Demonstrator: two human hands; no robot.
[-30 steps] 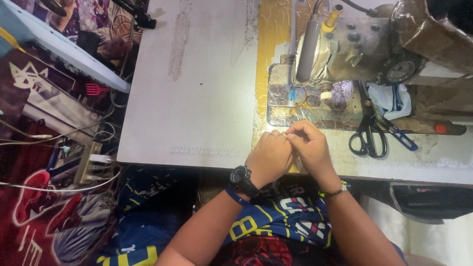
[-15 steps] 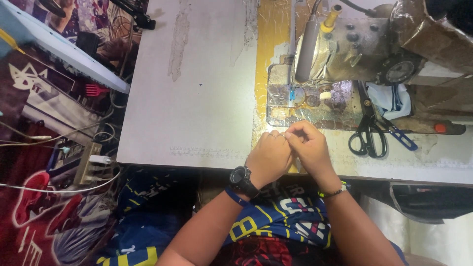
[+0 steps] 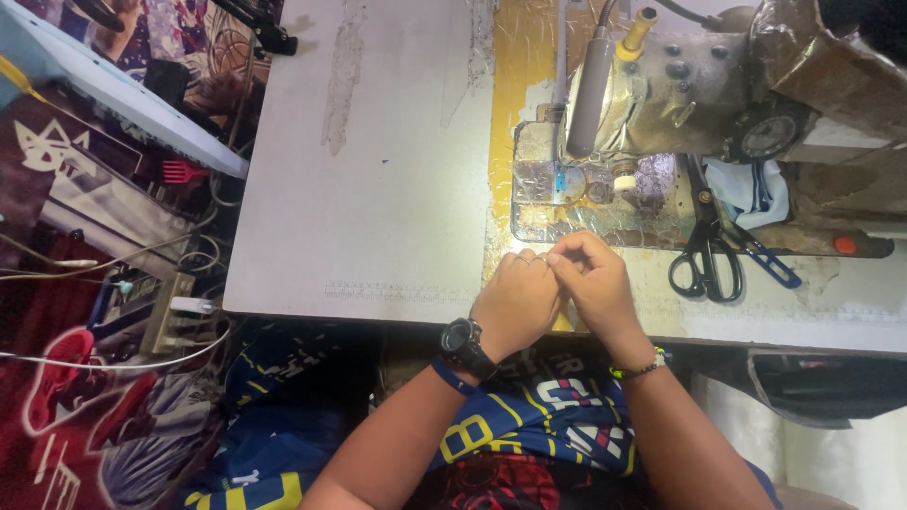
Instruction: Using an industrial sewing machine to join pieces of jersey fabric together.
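Fingertips of both hands meet just in front of the sewing machine (image 3: 699,94), at the near edge of its worn metal bed plate (image 3: 567,203). Whatever they pinch is too small to make out; it may be thread, but I cannot tell. Counted: two hands, one sewing machine, one pair of black scissors (image 3: 704,255), one blue-handled tool (image 3: 770,264) lying against them, one black wristwatch (image 3: 465,342), one beaded bracelet (image 3: 638,368).

The left hand (image 3: 515,302) is curled into a loose fist, knuckles up, fingers closed tight toward the right hand; the watch sits on its wrist with a blue band just behind it. The right hand (image 3: 595,283) is also curled shut, thumb and forefinger pressed together and touching the left hand's fingertips. Both hands rest over the table's (image 3: 378,189) near edge, in front of the machine.

The scissors lie to the right of the hands, close to the machine's base, handles toward the person, well clear of the fingers. Left of the machine the pale tabletop spreads wide and bare, scuffed in streaks. Its near edge runs just under the wrists; beyond its left edge, cables and a power strip (image 3: 170,316) lie on patterned cloth below
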